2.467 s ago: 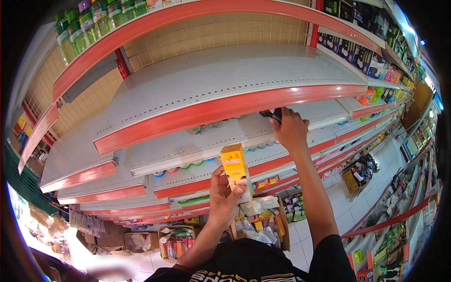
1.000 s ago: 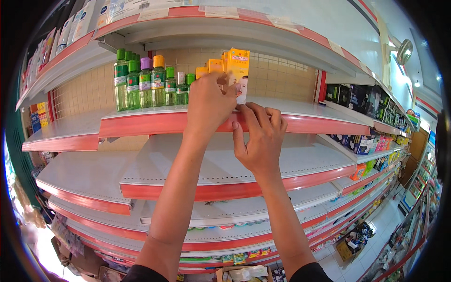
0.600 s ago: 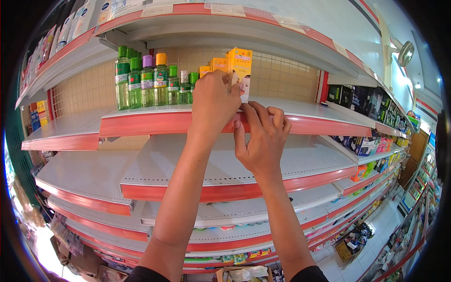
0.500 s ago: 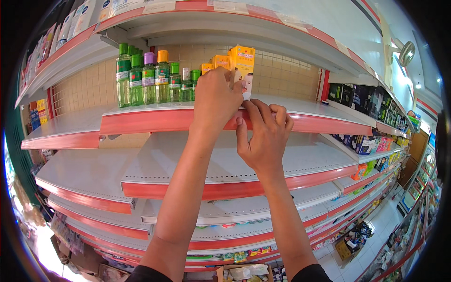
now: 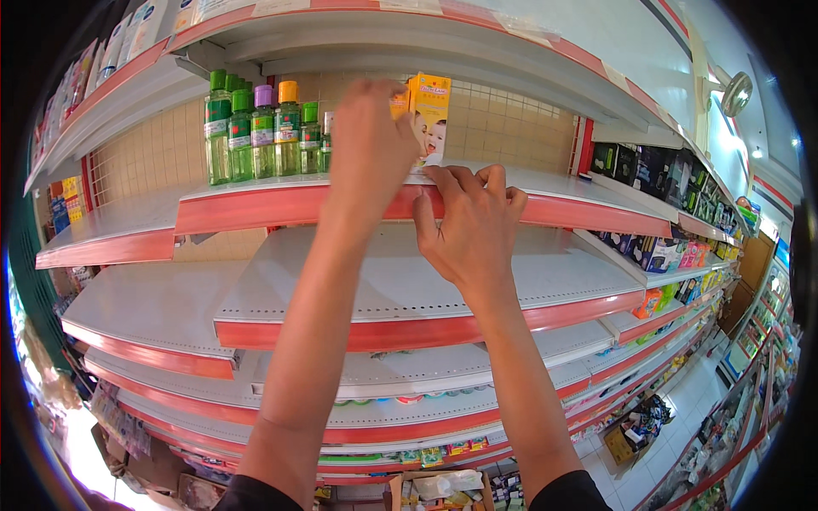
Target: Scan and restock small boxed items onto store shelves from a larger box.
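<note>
The left hand (image 5: pixel 368 145) grasps a tall orange carton (image 5: pixel 429 115), partly hiding it. The right hand (image 5: pixel 471 228), fingers curled, presses the red shelf-edge strip (image 5: pixel 281 207). Green bottles (image 5: pixel 256 132) stand left.

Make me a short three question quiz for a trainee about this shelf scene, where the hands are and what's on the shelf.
1. True or false: the left hand is at the orange box.
2. The right hand rests on: A) a bottle, B) the red shelf edge, C) a floor carton.
3. Fill in: the green bottles stand to the ____ of the orange box.

Key: 1 true; 2 B; 3 left.
</note>
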{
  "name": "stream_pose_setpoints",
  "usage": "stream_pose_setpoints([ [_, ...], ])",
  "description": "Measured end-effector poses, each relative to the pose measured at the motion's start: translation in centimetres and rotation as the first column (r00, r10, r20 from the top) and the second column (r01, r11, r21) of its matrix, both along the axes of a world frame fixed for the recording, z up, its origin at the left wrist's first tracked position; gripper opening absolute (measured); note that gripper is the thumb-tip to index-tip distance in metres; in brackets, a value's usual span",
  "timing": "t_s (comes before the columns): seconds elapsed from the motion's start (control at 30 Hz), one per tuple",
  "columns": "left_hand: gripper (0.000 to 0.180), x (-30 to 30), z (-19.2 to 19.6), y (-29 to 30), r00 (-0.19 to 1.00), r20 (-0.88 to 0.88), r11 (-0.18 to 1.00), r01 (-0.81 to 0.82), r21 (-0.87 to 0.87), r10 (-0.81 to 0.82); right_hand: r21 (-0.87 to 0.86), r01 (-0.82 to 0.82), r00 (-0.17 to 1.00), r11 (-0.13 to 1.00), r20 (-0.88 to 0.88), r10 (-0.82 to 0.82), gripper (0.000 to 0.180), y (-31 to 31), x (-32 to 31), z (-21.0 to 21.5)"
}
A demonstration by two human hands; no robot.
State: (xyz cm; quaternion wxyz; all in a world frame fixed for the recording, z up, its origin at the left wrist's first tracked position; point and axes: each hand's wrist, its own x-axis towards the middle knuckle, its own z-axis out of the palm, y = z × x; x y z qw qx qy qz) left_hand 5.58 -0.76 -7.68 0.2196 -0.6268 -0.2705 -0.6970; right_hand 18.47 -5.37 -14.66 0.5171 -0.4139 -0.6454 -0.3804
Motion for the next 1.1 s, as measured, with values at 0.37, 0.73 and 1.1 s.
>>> stream_pose_setpoints([
  [0.37, 0.056, -1.9, 5.9, 0.3, 0.849, -0.482, 0.864, -0.397, -0.309, 0.217, -0.311, 0.024, 0.999, 0.95, 0.045, -0.01, 0.045, 0.7, 0.7, 2.6],
  [0.73, 0.055, -3.5, 5.0, 0.6, 0.842, -0.468, 0.921, -0.367, -0.132, 0.269, -0.381, 0.045, 0.997, 0.923, 0.081, -0.015, 0.049, -0.5, -0.3, 2.8],
  [1.1, 0.03, -7.0, -28.6, -14.6, 0.885, 0.432, 0.879, 0.336, -0.338, -0.172, -0.089, -0.383, 0.839, 0.92, -0.449, 0.306, 0.018, -6.7, 13.3, -22.3],
])
